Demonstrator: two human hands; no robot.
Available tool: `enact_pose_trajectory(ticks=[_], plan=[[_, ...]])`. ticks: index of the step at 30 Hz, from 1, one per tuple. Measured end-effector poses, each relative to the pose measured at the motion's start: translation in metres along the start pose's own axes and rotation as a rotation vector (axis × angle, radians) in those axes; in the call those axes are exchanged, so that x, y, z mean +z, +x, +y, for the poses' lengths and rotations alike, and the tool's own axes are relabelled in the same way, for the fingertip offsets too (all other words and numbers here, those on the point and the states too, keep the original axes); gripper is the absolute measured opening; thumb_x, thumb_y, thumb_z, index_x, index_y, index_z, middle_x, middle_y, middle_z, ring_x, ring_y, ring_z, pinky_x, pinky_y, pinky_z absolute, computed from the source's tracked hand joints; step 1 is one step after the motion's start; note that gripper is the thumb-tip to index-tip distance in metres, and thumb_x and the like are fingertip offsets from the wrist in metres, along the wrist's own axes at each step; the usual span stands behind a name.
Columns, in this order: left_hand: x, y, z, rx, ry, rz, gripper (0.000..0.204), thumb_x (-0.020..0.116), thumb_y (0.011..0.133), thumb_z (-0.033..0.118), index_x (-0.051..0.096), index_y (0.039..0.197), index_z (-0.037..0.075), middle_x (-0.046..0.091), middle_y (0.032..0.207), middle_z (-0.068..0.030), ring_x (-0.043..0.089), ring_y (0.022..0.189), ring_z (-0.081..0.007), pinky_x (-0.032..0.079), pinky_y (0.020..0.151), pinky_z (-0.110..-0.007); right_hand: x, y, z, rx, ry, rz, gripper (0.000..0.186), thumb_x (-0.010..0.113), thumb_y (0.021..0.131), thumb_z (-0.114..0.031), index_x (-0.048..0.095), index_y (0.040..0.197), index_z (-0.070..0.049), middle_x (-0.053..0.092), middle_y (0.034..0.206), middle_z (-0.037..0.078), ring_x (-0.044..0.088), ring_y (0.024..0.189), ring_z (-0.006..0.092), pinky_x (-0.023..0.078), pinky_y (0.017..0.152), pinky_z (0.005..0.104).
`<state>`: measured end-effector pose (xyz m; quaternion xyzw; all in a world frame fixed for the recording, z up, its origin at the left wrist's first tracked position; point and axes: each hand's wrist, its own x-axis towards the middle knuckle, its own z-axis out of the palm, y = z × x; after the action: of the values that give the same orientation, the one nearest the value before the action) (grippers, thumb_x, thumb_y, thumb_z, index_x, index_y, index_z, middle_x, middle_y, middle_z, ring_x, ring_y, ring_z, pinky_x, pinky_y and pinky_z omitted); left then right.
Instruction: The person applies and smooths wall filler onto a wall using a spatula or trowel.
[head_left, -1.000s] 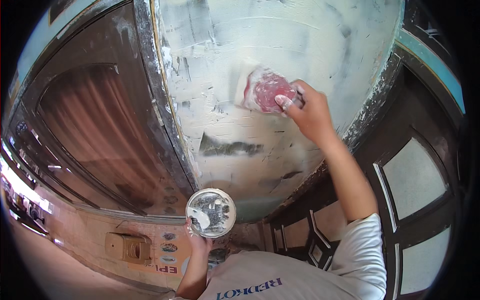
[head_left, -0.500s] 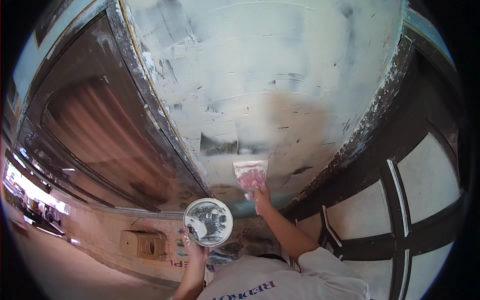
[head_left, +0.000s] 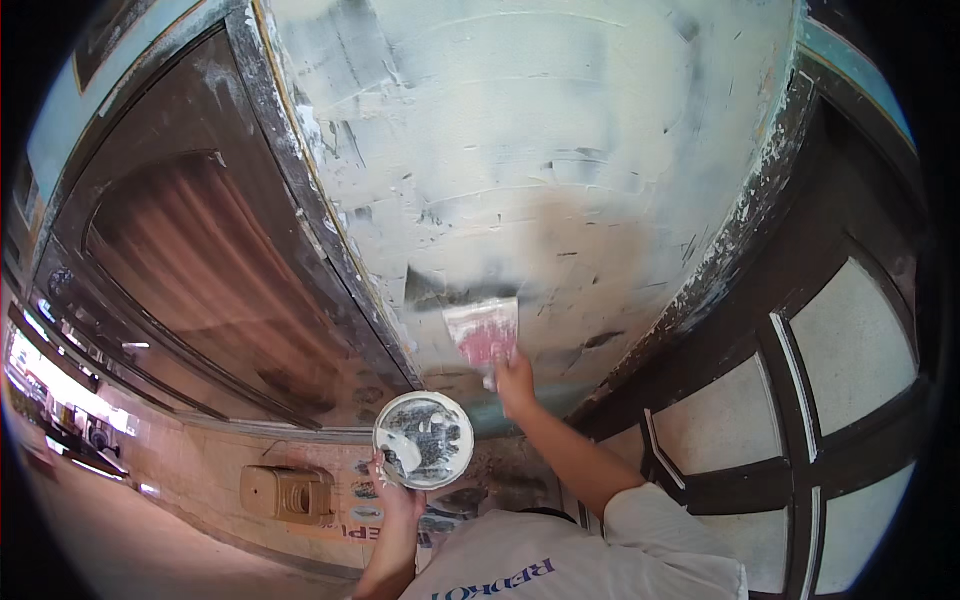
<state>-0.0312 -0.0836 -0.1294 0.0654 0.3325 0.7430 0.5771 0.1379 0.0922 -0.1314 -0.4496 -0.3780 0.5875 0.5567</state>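
Observation:
My right hand (head_left: 514, 382) is closed round the handle of a wide putty knife (head_left: 486, 328) with a pinkish, white-smeared blade. The blade lies against the patchy pale wall (head_left: 480, 130), just below a dark grey bare patch (head_left: 428, 289). My left hand (head_left: 397, 493) grips the near left rim of a round white tub lid or shallow tub (head_left: 466, 440); its depth is hard to tell. Inside it, a lump of white putty (head_left: 403, 451) sits on the left, with streaks over the dark bottom.
Left of the wall is a dark wooden frame with a reddish curtain (head_left: 200, 270) behind its pane. A dark panelled door (head_left: 790, 420) stands on the right. On the floor are a tan plastic stool (head_left: 287, 494) and a printed sheet (head_left: 365, 520).
The putty knife has moved left and a little up along the wall, covering the spot beside the dark patch. The tub has shifted slightly right.

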Motion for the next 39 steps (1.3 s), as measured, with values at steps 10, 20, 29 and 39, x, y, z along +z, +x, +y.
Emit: enact_pose_trajectory(ticks=[10, 20, 29, 39], plan=[[-0.018, 0.003, 0.009, 0.047, -0.051, 0.077, 0.052, 0.037, 0.090, 0.043, 0.042, 0.128, 0.007, 0.048, 0.128, -0.0092, 0.046, 0.116, -0.0263, 0.037, 0.100, -0.039, 0.081, 0.032, -0.069, -0.363, 0.051, -0.153, 0.023, 0.051, 0.093, -0.024, 0.056, 0.103, -0.003, 0.051, 0.067, -0.002, 0.042, 0.051, 0.0057, 0.042, 0.045, 0.0248], [-0.023, -0.008, 0.029, 0.116, -0.057, 0.063, 0.053, 0.036, 0.089, 0.043, 0.042, 0.128, 0.007, 0.048, 0.127, -0.0085, 0.046, 0.116, -0.0268, 0.038, 0.099, -0.041, 0.047, -0.022, 0.021, -0.132, -0.161, -0.230, 0.024, 0.048, 0.095, -0.025, 0.053, 0.105, -0.005, 0.055, 0.072, 0.000, 0.050, 0.055, 0.0071, 0.044, 0.050, 0.0252], [-0.019, 0.006, 0.021, 0.061, -0.040, 0.048, 0.051, 0.037, 0.090, 0.041, 0.043, 0.127, 0.007, 0.049, 0.126, -0.0081, 0.047, 0.116, -0.0262, 0.037, 0.099, -0.039, 0.040, -0.004, 0.025, 0.040, -0.178, -0.060, 0.024, 0.051, 0.093, -0.023, 0.056, 0.103, -0.003, 0.057, 0.073, 0.000, 0.048, 0.055, 0.0059, 0.045, 0.048, 0.0245], [-0.032, 0.022, 0.007, 0.003, -0.024, 0.044, 0.049, 0.037, 0.091, 0.042, 0.043, 0.127, 0.009, 0.049, 0.127, -0.0067, 0.047, 0.116, -0.0246, 0.038, 0.098, -0.039, -0.008, -0.033, -0.042, -0.485, -0.620, -0.205, 0.021, 0.054, 0.090, -0.020, 0.053, 0.094, 0.001, 0.060, 0.073, 0.014, 0.060, 0.058, 0.0217, 0.046, 0.053, 0.0309]])
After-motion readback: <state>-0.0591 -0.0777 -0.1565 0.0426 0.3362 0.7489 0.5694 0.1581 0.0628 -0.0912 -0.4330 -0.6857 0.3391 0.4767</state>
